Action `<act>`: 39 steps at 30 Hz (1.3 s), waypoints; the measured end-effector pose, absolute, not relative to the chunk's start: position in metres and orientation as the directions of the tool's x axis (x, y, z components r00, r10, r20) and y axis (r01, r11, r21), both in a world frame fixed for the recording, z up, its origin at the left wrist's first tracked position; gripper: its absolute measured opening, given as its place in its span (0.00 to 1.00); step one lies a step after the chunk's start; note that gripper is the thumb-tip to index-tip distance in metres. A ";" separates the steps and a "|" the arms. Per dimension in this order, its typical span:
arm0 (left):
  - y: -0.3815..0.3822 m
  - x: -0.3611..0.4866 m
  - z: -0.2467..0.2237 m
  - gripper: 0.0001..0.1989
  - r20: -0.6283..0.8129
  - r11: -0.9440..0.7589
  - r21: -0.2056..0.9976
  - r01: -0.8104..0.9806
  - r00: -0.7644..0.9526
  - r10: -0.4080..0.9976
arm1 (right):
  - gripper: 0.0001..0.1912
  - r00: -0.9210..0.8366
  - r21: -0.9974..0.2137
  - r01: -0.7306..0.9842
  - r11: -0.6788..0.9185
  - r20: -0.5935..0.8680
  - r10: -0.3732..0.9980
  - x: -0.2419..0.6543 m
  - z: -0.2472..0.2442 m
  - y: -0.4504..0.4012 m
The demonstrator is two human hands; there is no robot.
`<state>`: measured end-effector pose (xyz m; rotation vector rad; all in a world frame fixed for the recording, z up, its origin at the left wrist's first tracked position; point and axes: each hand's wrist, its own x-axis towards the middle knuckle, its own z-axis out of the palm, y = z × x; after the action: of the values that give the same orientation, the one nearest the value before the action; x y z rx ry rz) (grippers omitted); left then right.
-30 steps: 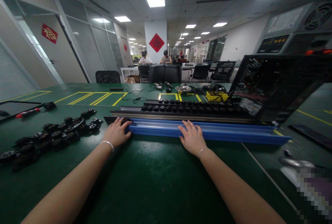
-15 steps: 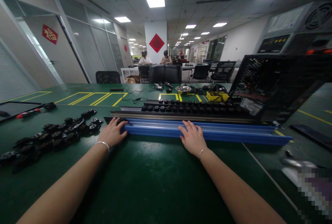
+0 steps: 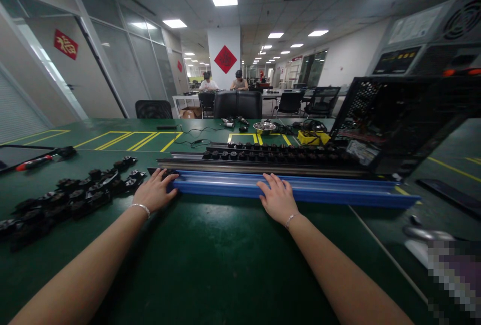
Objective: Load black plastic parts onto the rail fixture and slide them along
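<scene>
A long blue metal rail (image 3: 225,185), with a channel along it, lies across the green table before me. My left hand (image 3: 155,189) is at its left end, fingers curled over a small dark part (image 3: 171,172) and the thumb near the rail's tip. Most of that part is hidden by the fingers. Near the rail's middle, my right hand (image 3: 277,195) lies over it, fingers bent across the channel and thumb at the front. Just behind runs a dark grey rail (image 3: 255,167), and beyond it stand rows of black wheel-like pieces (image 3: 259,156).
Loose black pieces (image 3: 78,193) lie in rows at the left, near a red-handled screwdriver (image 3: 33,163). An opened computer case (image 3: 394,119) stands at the right. Behind the rails are a metal bowl (image 3: 264,128) and a yellow tray (image 3: 313,138). Two people sit at a far table.
The view has shifted slightly. My left hand has moved a little to the left with the rail's end; my right hand stays on the rail.
</scene>
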<state>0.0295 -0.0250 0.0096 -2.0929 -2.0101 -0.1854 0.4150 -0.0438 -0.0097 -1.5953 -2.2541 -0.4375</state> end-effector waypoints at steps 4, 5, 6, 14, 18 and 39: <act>-0.024 0.021 0.008 0.29 0.250 0.005 -0.083 0.997 0.015 0.968 | 0.18 -0.310 0.050 0.945 0.323 0.449 0.838 0.415 -0.009 -0.044; -0.024 0.019 0.008 0.30 0.254 0.015 -0.080 0.997 0.006 0.967 | 0.18 -0.311 0.051 0.945 0.323 0.448 0.838 0.415 -0.010 -0.044; -0.024 0.017 0.008 0.30 0.257 0.020 -0.078 0.997 0.001 0.966 | 0.18 -0.311 0.052 0.945 0.323 0.449 0.838 0.415 -0.010 -0.044; -0.025 -0.002 0.008 0.31 0.241 0.086 -0.099 0.991 -0.060 0.969 | 0.18 -0.314 0.044 0.943 0.331 0.457 0.832 0.415 -0.010 -0.043; -0.039 -0.030 0.006 0.30 0.220 0.199 -0.131 0.971 -0.168 0.961 | 0.17 -0.308 0.038 0.944 0.328 0.459 0.833 0.415 -0.010 -0.043; 0.029 0.027 0.053 0.25 0.164 -0.092 0.031 0.995 0.086 0.983 | 0.17 -0.286 0.002 0.946 0.325 0.481 0.829 0.413 -0.009 -0.046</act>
<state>0.0269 0.0291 0.0531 -2.2476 -2.0549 -0.2183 0.4126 -0.0455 -0.0089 -1.5715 -2.2024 -0.4053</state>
